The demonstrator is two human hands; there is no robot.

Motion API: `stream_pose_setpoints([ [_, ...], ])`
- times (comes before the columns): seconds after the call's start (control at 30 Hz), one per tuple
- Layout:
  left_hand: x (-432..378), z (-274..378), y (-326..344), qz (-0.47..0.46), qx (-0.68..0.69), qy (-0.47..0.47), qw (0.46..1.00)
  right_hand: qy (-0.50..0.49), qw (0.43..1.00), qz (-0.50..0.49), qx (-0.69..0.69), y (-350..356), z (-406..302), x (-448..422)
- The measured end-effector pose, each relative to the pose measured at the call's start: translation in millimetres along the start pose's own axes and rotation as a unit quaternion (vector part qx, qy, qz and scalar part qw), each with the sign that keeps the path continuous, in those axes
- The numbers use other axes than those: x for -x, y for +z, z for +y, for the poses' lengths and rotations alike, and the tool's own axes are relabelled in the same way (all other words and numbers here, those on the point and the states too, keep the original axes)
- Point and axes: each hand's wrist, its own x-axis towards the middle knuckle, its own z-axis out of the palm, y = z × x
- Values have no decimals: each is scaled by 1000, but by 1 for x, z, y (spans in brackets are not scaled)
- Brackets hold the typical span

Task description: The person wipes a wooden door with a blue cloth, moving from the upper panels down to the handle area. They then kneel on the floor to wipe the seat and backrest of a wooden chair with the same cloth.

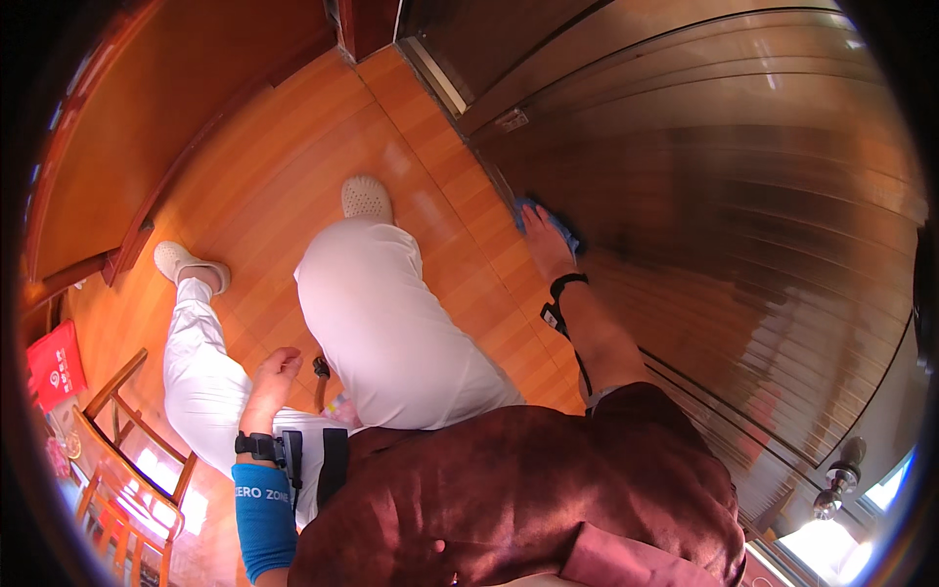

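Note:
My right hand (546, 242) lies flat on a blue cloth (561, 227), pressing it to the lower part of a dark, glossy ribbed door panel (660, 220), close to where the panel meets the floor. Part of the cloth shows past my fingertips and beside the hand. My left hand (277, 374) hangs over my bent left leg, fingers loosely curled, with nothing seen in it. A black strap with a small device (290, 451) is round the left forearm, above a blue sleeve. Another black strap circles my right wrist.
Wood-look floor (455, 213) runs under my feet in pale clogs (367, 198). Reddish wooden furniture (110, 132) stands at upper left. A wooden chair (139, 455) and a red bag or packet (57, 367) are at lower left. A round metal knob (829, 502) is at lower right.

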Motion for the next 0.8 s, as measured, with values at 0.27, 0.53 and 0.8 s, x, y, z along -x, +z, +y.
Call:
stream_pose_setpoints([
  [0.27,-6,6,2,-1,-68,20,997,105,971,176,-120,22,-8,43],
  [0.53,-18,-27,4,12,-34,45,998,313,867,371,-114,-54,78,160],
  [0.8,-30,-26,14,-10,0,86,996,513,707,483,-61,-128,170,316],
])
